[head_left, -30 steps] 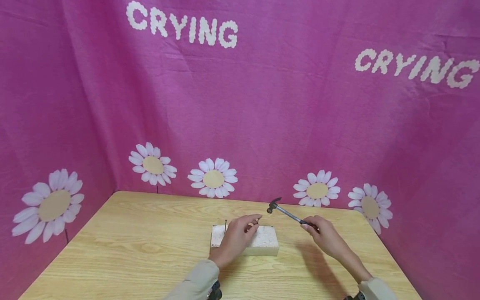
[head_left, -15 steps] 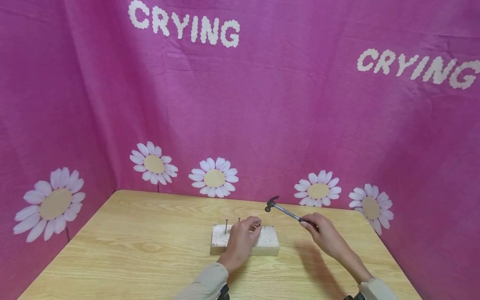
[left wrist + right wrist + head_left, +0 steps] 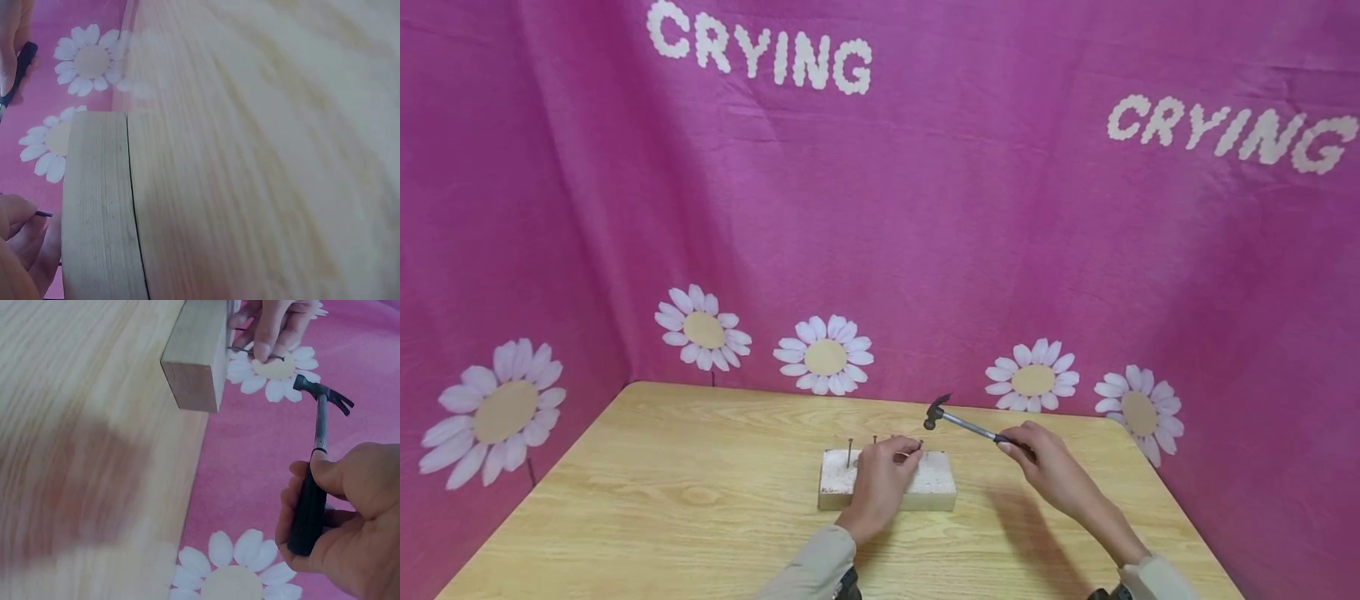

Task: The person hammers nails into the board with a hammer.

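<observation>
A pale wooden block (image 3: 936, 479) lies on the table, its top whitish and rough. My left hand (image 3: 878, 482) is over the block and pinches a nail (image 3: 240, 349) between thumb and fingers, the nail's point at the block's top. Left of that hand a nail (image 3: 849, 452) stands upright in the block. Another nail (image 3: 875, 439) shows behind the hand, its lower part hidden. My right hand (image 3: 1051, 467) grips the black handle of a small claw hammer (image 3: 967, 426). The hammer's dark head (image 3: 310, 386) is in the air just right of the pinched nail, apart from it.
The block sits near the middle of a wood-grain table (image 3: 700, 500). A pink cloth (image 3: 925, 250) printed with daisies and lettering hangs behind the table and on both sides. Shadows of the right arm fall on the tabletop.
My left hand has shifted right along the block, uncovering the second nail, and its fingers have lowered slightly. The hammer head has moved a little left toward the pinched nail.
</observation>
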Demonstrator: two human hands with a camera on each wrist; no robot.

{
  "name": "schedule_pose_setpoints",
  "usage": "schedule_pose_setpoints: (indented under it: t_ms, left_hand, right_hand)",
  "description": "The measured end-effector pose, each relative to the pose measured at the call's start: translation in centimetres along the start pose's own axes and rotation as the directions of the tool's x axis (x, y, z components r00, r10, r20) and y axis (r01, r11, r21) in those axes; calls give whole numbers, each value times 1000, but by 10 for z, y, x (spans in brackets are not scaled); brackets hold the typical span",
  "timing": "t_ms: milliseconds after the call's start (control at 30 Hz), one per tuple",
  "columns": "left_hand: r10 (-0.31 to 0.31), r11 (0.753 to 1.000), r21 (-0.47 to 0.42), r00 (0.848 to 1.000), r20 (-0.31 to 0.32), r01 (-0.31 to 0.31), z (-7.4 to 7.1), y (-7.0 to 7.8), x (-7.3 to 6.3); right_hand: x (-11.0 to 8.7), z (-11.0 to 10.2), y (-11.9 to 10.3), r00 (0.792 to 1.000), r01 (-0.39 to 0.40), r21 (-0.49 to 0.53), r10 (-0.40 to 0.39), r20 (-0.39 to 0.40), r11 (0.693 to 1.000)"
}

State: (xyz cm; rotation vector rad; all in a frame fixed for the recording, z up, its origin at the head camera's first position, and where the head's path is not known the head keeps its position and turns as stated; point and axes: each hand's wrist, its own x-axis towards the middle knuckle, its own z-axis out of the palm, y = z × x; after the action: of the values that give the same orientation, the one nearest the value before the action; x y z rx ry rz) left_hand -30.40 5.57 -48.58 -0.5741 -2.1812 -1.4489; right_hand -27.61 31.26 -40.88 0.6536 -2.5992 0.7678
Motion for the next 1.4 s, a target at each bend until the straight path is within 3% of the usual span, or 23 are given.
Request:
schedule_pose_setpoints:
  t_ms: [200,400,667,900,1000,1200,1400]
  left_hand:
    - [-27,996,-80,999,35,30,-5,-3,-1]
    - [-34,996,-83,996,87,41,-10,-6,0]
    - [0,995,-95,986,166,16,-19,-16,6]
    - [-22,991,-126,975,219,51,-23,-20,9]
    - [-35,992,-113,980,198,58,-21,-18,8]
    - [-77,993,-81,994,81,84,-13,-11,3]
    - [-56,998,-23,998,2,56,-6,-6,2]
  right_hand:
    - [-1,-5,-2,998,52,-14,-52,-18,999]
    - [-2,-4,-2,998,57,-16,-57,-17,998]
    - [-1,-1,-4,997,74,-10,-74,-24,997]
    - [0,0,-3,994,109,-14,-109,-30,994]
    - [1,-1,-6,994,109,-14,-109,-22,994]
    - [4,-2,-10,983,177,-39,-179,-36,983]
    - [5,2,-14,965,247,-88,-253,-71,965]
